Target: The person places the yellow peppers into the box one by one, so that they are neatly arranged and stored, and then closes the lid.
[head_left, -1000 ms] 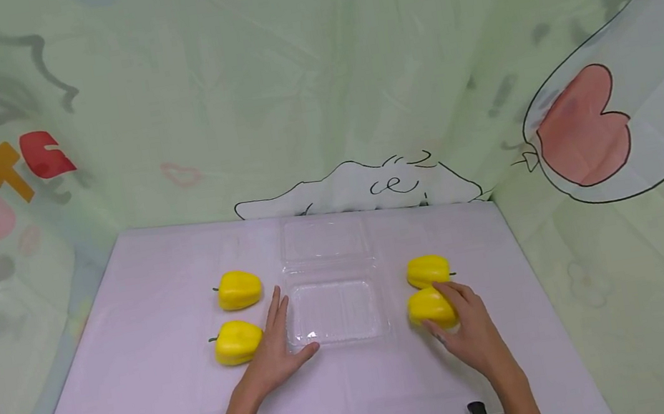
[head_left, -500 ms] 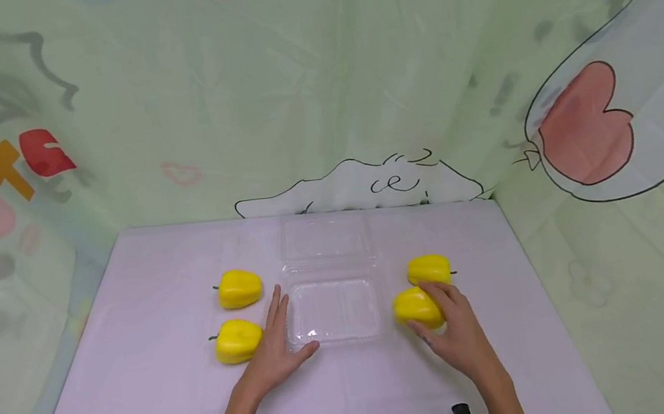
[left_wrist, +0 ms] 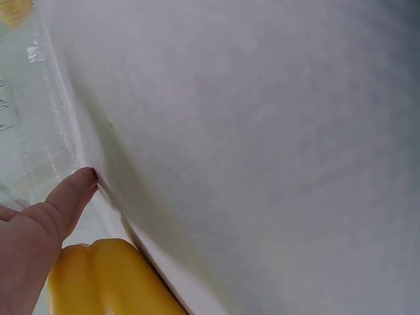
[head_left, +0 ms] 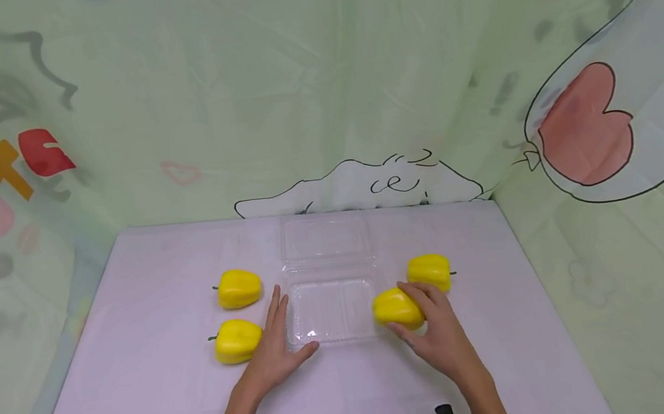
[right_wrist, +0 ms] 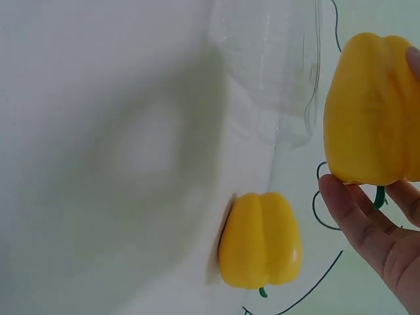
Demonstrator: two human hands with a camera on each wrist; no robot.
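A yellow bell pepper (head_left: 397, 309) is gripped between the thumb and fingers of my right hand (head_left: 438, 335), at the right edge of the clear plastic container. In the right wrist view this held pepper (right_wrist: 367, 111) hangs above the table, its green stem by the fingers. The hinged clear container (head_left: 335, 311) lies with its lid laid back. At its left edge rests my left hand (head_left: 272, 357), fingers straight and thumb spread along the near side. Just left of that hand sits another yellow bell pepper (head_left: 238, 340), partly seen in the left wrist view (left_wrist: 111, 282).
A third pepper (head_left: 238, 288) lies at the back left, and one more pepper (head_left: 429, 272) stays right of the container. The pale tablecloth (head_left: 351, 407) meets printed fabric walls (head_left: 289, 98) at the back and sides.
My right hand has carried the pepper left, away from the other right-hand pepper and up to the container's right edge. My left hand has stayed still.
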